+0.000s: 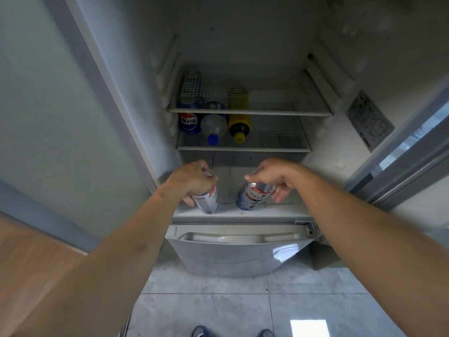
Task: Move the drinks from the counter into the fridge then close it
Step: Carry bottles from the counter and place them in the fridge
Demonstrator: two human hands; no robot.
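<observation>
The fridge stands open in front of me. My left hand (192, 180) grips the top of a white-and-blue drink bottle (207, 201) standing on the lowest shelf (239, 212). My right hand (272, 177) is closed over the top of a second, similar bottle (252, 197) standing a little to the right on the same shelf. On the middle shelf (243, 148) lie a Pepsi can (189, 122), a clear bottle with a blue cap (213, 128) and a yellow bottle with a yellow cap (239, 126), their ends facing me.
The upper shelf (250, 112) spans the fridge above the drinks. A closed grey drawer (238, 254) sits below the lowest shelf. The open fridge door (401, 161) stands at the right, a wall and wooden surface (31, 261) at the left. Tiled floor lies below.
</observation>
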